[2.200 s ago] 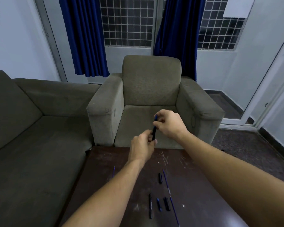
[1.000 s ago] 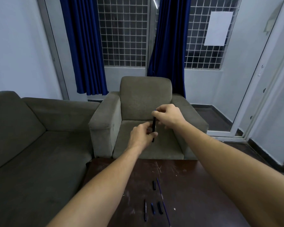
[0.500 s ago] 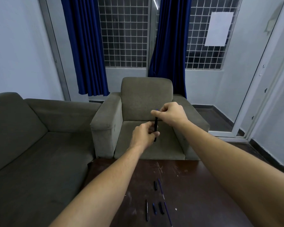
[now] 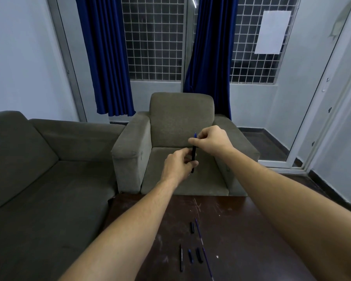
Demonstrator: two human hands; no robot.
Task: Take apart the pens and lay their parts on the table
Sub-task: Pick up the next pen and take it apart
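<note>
I hold a dark blue pen (image 4: 193, 155) upright in the air, out over the far edge of the table. My left hand (image 4: 177, 166) pinches its lower part and my right hand (image 4: 210, 139) pinches its top end. On the dark brown table (image 4: 241, 230) below lie loose pen parts: a short black piece (image 4: 192, 227), a thin blue refill (image 4: 199, 232), a slim black barrel (image 4: 181, 257), a small blue piece (image 4: 190, 256), another black piece (image 4: 199, 255) and a second blue refill (image 4: 208, 264).
A grey armchair (image 4: 180, 118) stands just past the table's far edge. A grey sofa (image 4: 39, 169) runs along the left. Blue curtains (image 4: 105, 57) hang at barred windows behind, and a glass door (image 4: 322, 118) is at the right.
The view has tilted upward, so the table parts sit lower in the picture. Both hands keep their grip on the upright pen, and my right hand has edged a little higher along it.
</note>
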